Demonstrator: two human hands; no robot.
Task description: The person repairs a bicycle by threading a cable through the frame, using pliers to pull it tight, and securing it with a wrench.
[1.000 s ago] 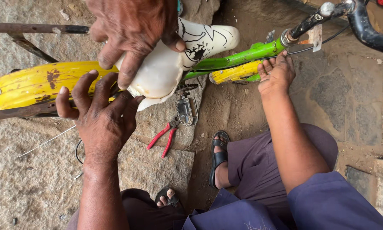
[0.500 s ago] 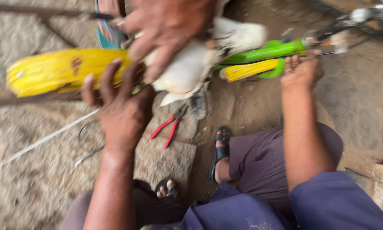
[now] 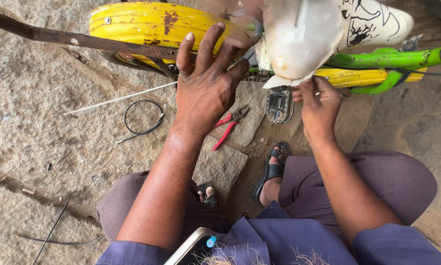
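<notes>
A small bicycle lies across the top of the view, with a yellow mudguard (image 3: pixel 152 22), a white saddle (image 3: pixel 309 34) with black markings and a green frame tube (image 3: pixel 387 59). My left hand (image 3: pixel 208 81) rests spread against the mudguard's lower edge beside the saddle, holding nothing. My right hand (image 3: pixel 318 105) reaches up under the saddle, its fingertips pinching the saddle's torn lower rim. A metal pedal (image 3: pixel 279 105) hangs just left of that hand. Part of the chain shows between my hands.
Red-handled pliers (image 3: pixel 230 122) lie on the stone ground below my left hand. A coiled black cable (image 3: pixel 142 118) and a thin white rod (image 3: pixel 117 99) lie to the left. A rusty bar (image 3: pixel 58 37) crosses the mudguard. My sandalled feet (image 3: pixel 272 169) are tucked under me.
The view has shifted and closed in on the bicycle. Another person's hand that gripped the saddle from above is gone from view. My right hand moved from the green tube to the saddle's lower rim.
</notes>
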